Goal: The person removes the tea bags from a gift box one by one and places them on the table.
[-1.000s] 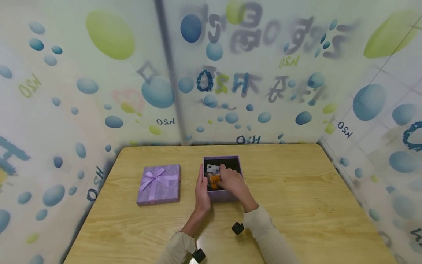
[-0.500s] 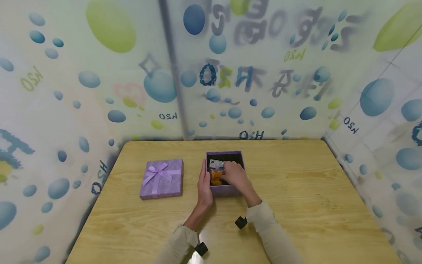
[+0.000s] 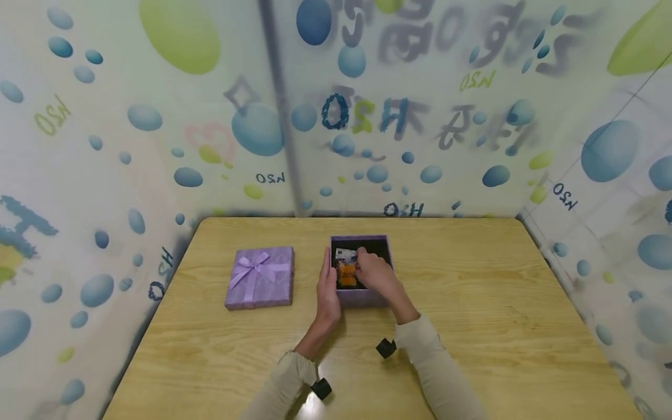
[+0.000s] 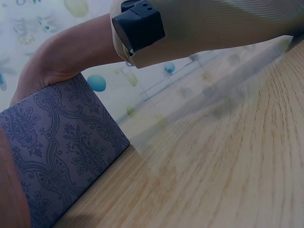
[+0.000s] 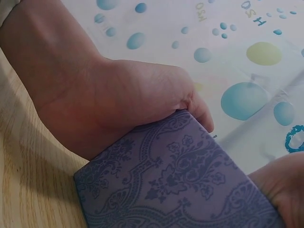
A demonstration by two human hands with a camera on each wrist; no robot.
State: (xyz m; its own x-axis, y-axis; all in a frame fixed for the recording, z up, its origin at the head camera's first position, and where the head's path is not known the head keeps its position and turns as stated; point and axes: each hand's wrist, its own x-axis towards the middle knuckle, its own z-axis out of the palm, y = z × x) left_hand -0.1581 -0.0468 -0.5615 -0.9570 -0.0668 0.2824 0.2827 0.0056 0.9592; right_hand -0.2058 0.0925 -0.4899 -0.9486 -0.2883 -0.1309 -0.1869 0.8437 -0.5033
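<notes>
A purple patterned gift box (image 3: 362, 298) stands uncovered on the table, its dark inside showing. My left hand (image 3: 328, 294) rests along the left wall with its fingers straight. From the front right, my right hand (image 3: 377, 273) reaches over the rim into the box with bent fingers; its fingertips are hidden. Beside it in the box lies an orange and dark packet (image 3: 347, 274). Behind the packet shows a small white printed piece (image 3: 345, 254), perhaps a card. The left wrist view shows the patterned box wall (image 4: 71, 137) under a hand.
To the left of the box lies its purple lid (image 3: 261, 280) with a ribbon bow on top. The wooden table (image 3: 472, 303) meets patterned walls at its back and sides. Small black cubes (image 3: 321, 388) hang at both cuffs.
The camera view has tilted a little, so everything sits higher in it. The orange packet lies straighter and shows more beside my right hand. My left hand keeps its place on the box.
</notes>
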